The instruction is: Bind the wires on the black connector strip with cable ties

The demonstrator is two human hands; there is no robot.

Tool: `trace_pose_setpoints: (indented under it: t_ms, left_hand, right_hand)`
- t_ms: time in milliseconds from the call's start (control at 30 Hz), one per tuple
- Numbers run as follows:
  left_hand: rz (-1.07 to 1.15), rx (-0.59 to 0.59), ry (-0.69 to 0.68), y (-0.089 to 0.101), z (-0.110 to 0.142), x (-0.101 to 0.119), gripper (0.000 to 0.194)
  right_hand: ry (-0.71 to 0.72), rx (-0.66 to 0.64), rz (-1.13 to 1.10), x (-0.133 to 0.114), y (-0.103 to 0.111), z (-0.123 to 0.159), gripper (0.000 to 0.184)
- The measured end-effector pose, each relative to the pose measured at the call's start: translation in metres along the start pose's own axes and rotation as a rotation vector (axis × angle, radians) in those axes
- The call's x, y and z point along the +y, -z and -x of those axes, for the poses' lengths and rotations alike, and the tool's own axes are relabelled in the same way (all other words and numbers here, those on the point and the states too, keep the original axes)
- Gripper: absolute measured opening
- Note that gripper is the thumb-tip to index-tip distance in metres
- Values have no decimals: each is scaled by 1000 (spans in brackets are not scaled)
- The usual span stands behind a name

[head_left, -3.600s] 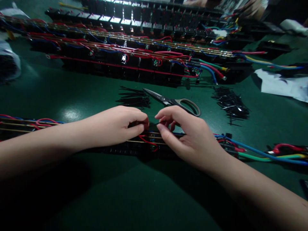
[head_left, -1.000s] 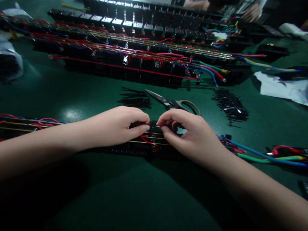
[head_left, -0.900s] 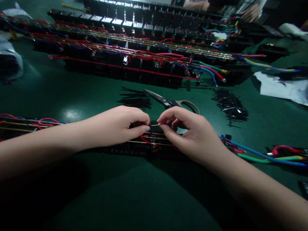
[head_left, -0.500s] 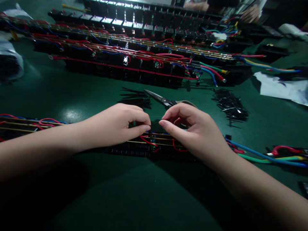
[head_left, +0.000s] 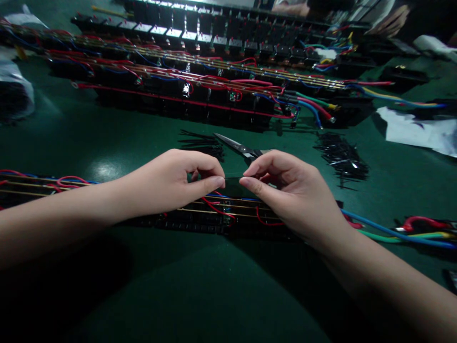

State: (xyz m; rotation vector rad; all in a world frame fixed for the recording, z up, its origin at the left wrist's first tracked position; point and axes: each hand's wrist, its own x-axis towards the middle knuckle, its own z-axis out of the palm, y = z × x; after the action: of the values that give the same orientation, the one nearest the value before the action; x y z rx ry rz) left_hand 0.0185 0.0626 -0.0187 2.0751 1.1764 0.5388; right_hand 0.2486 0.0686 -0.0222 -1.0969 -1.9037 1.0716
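My left hand (head_left: 189,178) and my right hand (head_left: 285,186) face each other, thumb and forefinger pinched on each side. Between the fingertips runs a thin dark strip, a cable tie (head_left: 233,178) by its look, with an end in each pinch. Both hands hover over a long black wired assembly (head_left: 210,228) that has brass-coloured rods, red and blue wires and a small green circuit board (head_left: 227,209). Just behind the hands lie scissors (head_left: 237,146), their handles partly hidden by my right hand. A pile of black cable ties (head_left: 200,143) lies beside the blade.
Another heap of black cable ties (head_left: 342,159) is at the right. More wired assemblies (head_left: 178,76) fill the back of the green table (head_left: 228,286). Blue and green cables (head_left: 400,231) extend right. A white sheet (head_left: 421,131) lies farther right. Another person's hand (head_left: 392,21) shows at the back.
Both my hands have risen slightly, and the gap between their fingertips is a little wider, showing more of the strip. The other person's hand at the back has shifted right.
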Motion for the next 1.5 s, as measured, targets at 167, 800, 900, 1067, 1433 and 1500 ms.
trace_pose_setpoints:
  t_ms: [167, 800, 900, 1067, 1433, 1500]
  left_hand:
    - [11, 12, 4, 1, 0, 1, 21]
    - [0, -1, -72, 2, 0, 1, 14]
    - [7, -12, -83, 2, 0, 0, 15]
    - [23, -8, -78, 0, 0, 0, 19]
    - [-10, -51, -53, 1, -1, 1, 22]
    - [-10, -58, -39, 1, -1, 2, 22]
  right_hand:
    - [0, 4, -12, 0, 0, 0, 10]
    - [-247, 14, -360, -1, 3, -6, 29]
    - [-221, 27, -370, 0, 3, -5, 27]
    - [-192, 3, -388, -1, 2, -5, 23]
    - [-140, 8, -313, -5, 3, -3, 21]
    - [-135, 11, -300, -4, 2, -3, 22]
